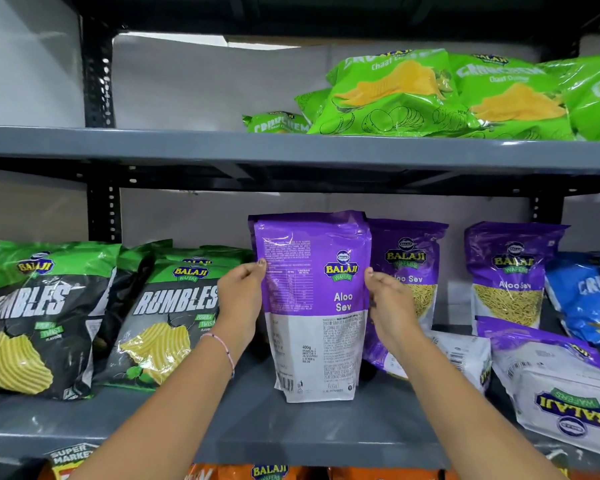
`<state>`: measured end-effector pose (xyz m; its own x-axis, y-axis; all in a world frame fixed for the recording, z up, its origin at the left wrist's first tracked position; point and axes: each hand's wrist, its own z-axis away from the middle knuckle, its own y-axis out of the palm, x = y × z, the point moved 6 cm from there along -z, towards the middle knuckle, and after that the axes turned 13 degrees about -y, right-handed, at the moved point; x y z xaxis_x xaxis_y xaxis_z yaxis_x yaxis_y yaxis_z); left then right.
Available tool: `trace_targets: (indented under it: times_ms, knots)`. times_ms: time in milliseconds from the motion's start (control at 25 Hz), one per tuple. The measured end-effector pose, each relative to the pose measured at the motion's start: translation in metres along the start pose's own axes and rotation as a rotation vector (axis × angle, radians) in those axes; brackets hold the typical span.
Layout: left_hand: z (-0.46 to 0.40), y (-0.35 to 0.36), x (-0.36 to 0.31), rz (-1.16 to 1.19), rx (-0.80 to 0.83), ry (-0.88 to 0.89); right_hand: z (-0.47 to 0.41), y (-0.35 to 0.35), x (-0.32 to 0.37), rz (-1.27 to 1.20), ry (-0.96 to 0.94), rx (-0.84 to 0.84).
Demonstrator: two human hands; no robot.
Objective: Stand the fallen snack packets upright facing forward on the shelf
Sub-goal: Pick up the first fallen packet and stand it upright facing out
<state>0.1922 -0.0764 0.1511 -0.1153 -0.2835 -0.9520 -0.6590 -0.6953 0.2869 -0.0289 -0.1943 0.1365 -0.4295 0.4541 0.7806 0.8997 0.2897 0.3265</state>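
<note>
Balaji Aloo Sev packet [312, 306] upright, back-facing, left hand [239, 296], right hand [392, 303] gripping

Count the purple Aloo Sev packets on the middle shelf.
5 visible: one upright, back side out, held by both hands; two upright behind to its right; two fallen flat, one behind the right forearm and one at far right. More may be hidden.

Black-and-green Rumbles bags [174, 320] standing on grey middle shelf [243, 424]. Green chaat chips bags [395, 95] on shelf above it. Blue chips bag [582, 299] at its right end. Orange packs [271, 472] below it.
</note>
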Motion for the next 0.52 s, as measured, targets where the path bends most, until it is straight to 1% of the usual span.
trace_targets:
  times_ms: [80,160,200,240,280,320,360,440,520]
  knots:
    - [0.007,-0.003,-0.003,-0.025,-0.046,0.07,-0.001,-0.002,-0.007,-0.07,0.047,-0.02]
    - [0.031,-0.011,0.002,-0.038,-0.116,0.235,0.004,-0.005,-0.022,-0.119,0.126,0.005]
    - [0.049,-0.011,0.012,-0.065,-0.104,0.306,0.011,-0.006,-0.032,-0.121,0.189,0.024]
    - [0.066,-0.008,0.028,-0.12,-0.049,0.33,0.019,-0.007,-0.041,-0.126,0.241,0.043]
    - [0.081,-0.003,0.049,-0.199,0.025,0.306,0.029,-0.006,-0.049,-0.128,0.269,0.066]
    - [0.092,0.003,0.071,-0.262,0.097,0.253,0.039,-0.005,-0.054,-0.122,0.263,0.087]
    - [0.099,0.007,0.088,-0.304,0.135,0.214,0.049,-0.005,-0.056,-0.112,0.241,0.096]
    - [0.107,0.009,0.103,-0.367,0.123,0.245,0.07,-0.005,-0.046,-0.065,0.17,0.109]
    - [0.109,0.006,0.101,-0.368,0.091,0.265,0.086,-0.005,-0.04,-0.037,0.104,0.121]
